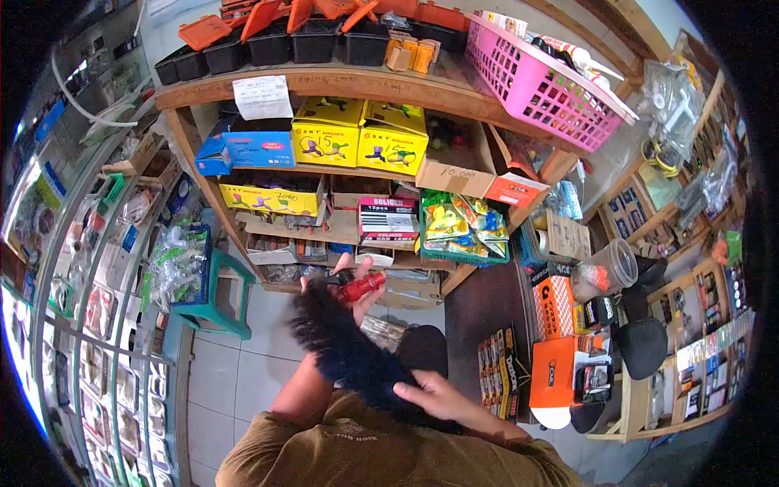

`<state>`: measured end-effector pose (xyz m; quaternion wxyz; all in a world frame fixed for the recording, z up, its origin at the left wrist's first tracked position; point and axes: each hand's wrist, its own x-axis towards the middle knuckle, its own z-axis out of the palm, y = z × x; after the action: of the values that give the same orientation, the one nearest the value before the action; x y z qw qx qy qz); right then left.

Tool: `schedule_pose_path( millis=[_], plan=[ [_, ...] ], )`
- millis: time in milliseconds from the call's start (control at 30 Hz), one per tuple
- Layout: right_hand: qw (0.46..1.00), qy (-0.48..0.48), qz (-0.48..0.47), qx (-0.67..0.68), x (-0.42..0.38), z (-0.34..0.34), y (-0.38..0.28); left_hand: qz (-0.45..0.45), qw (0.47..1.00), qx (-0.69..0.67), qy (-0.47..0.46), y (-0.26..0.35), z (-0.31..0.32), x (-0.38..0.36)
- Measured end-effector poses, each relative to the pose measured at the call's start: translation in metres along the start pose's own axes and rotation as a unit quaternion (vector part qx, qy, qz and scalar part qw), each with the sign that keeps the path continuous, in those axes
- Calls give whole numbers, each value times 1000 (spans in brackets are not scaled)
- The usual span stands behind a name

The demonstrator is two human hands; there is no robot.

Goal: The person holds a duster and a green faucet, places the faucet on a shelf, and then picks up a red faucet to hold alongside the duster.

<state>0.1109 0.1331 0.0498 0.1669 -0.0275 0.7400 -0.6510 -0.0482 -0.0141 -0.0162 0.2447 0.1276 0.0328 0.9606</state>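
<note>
My left hand (pixel 372 297) is raised in front of the shelf, its fingers curled around a small red plastic piece (pixel 362 286) with a narrow end. A dark part shows beside the red piece, but I cannot make out whether it belongs to it. My right hand (pixel 432 397) is closed on the lower end of a black fluffy duster (pixel 345 345). The duster slants up to the left across my left forearm and hides part of my left palm; its tip is close to the red piece.
Ahead stands a wooden shelf (pixel 365 79) with yellow bibcock boxes (pixel 326 140), a blue box (pixel 258 150) and a basket of bagged parts (pixel 464 261). A pink basket (pixel 535 89) sits on top. At left are a green stool (pixel 231 296) and glass-fronted shelving; orange boxes (pixel 553 372) are at right.
</note>
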Motion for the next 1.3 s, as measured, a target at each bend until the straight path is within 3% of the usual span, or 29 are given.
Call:
schedule_pose_path(
  millis=[33, 67, 100, 133, 167, 200, 267, 300, 367, 400, 433, 500, 533, 567, 633, 667, 700, 767, 800, 833, 900, 967, 1033, 1067, 1100, 1167, 1200, 1233, 1300],
  plan=[
    [1000, 13, 16, -18, 1, -6, 9, -6, 1000, 1, 3, 0, 1, -1],
    [989, 115, 74, -52, 2, -16, 16, 8, 998, -36, 55, -1, 5, -2],
    [982, 154, 88, 72, 0, -22, -23, 25, 991, -74, 106, -2, 10, -3],
    [968, 197, 63, 145, 0, -30, -14, 8, 998, 10, 61, -2, 18, -4],
    [946, 238, 36, 216, 2, -36, -5, 11, 998, 9, 60, -2, 17, -3],
    [947, 236, 36, 214, 1, -34, -4, 8, 999, 17, 51, -2, 16, -2],
    [973, 196, 120, 33, -2, -25, -5, 4, 998, 0, 70, -5, 12, 2],
    [975, 113, 176, -74, 1, -15, -8, 4, 995, -26, 98, -9, 9, 5],
    [985, 83, 150, -27, 2, -8, -6, -19, 996, 45, 81, -17, -7, 8],
    [992, 48, 120, 16, 3, -6, -3, -37, 999, 16, 28, -16, -10, 11],
    [987, 122, 97, 44, 4, -11, 5, -15, 997, 29, 67, -15, 4, 8],
    [952, 175, 86, 234, 9, -23, 10, -63, 986, -139, -73, -7, -19, 6],
    [961, 159, 86, 209, 6, -23, 1, -71, 985, -117, -103, -6, -26, 7],
    [984, 129, 84, 94, 6, -18, 15, -69, 985, -119, -106, -9, -33, 9],
    [997, 30, 63, 25, 4, -7, 20, -28, 1000, 1, 7, -16, -12, 12],
    [996, 48, 73, -1, 4, -7, 11, -32, 999, 9, 32, -16, -6, 10],
    [975, 72, 193, -78, 8, -18, 2, 0, 997, 20, 78, -15, -9, 9],
    [956, 163, 82, 230, 8, -22, -1, -56, 952, -300, -6, -10, -13, 2],
    [949, 169, 50, 263, 11, -19, 8, -48, 989, -136, -34, -8, -14, 4],
    [949, 167, 51, 262, 11, -15, 10, -45, 989, -136, -33, -9, -12, 4],
    [999, 15, 18, 46, 8, -4, 4, -7, 996, 11, 92, -15, 1, 7],
    [987, 71, 143, -26, 9, -18, 7, -6, 998, 32, 53, -9, 12, 9],
    [954, 164, 81, 238, 13, -20, -4, -8, 991, -91, 97, -4, -5, -1],
    [962, 149, 69, 218, 11, -22, 1, -21, 998, -59, 1, -1, -18, -3],
    [963, 147, 68, 217, 10, -18, 0, -19, 998, -58, 0, -2, -11, -1],
    [995, 21, 96, 2, 7, -6, -2, 30, 995, 45, 83, -11, 9, 3],
    [993, -20, 96, 66, 6, -4, 10, 20, 996, 39, 80, -14, 3, 2],
    [993, -18, 99, 68, 3, -7, 7, 17, 996, 37, 82, -12, -14, -2],
    [971, 145, 160, 106, -3, -23, -3, -32, 989, -124, 78, -1, -50, -11]
  ],
)
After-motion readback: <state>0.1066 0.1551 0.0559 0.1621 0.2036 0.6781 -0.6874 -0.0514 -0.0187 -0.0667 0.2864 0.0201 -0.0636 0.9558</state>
